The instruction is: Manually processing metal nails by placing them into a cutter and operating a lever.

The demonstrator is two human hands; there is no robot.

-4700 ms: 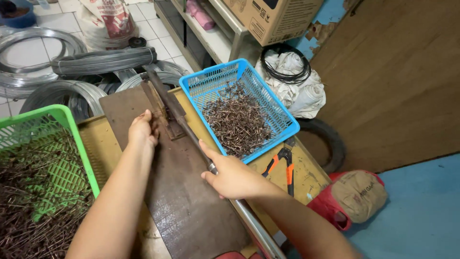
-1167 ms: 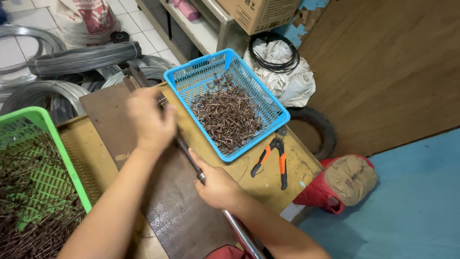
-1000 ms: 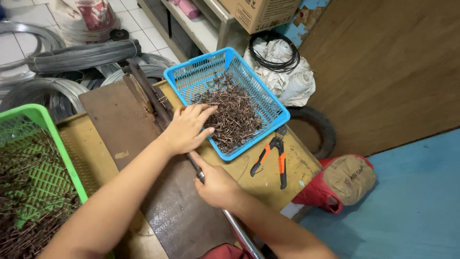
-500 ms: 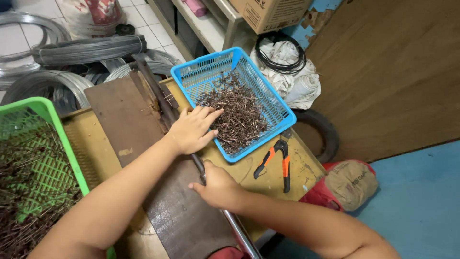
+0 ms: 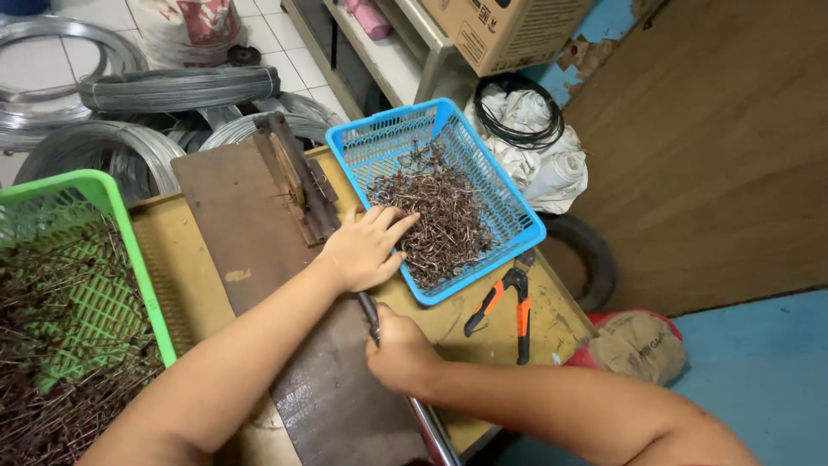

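Two hands, left (image 5: 362,250) spread on blue basket (image 5: 517,211), right (image 5: 398,352) gripping lever (image 5: 369,309)

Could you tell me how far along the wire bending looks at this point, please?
Done: a heap of bent wire pieces lies in the blue basket. In hand: the left hand reaches over that basket's edge, and the right hand grips the metal lever. Left: the green basket holds many wire pieces.

Blue plastic basket (image 5: 517,226); rusty wire pieces (image 5: 440,220).
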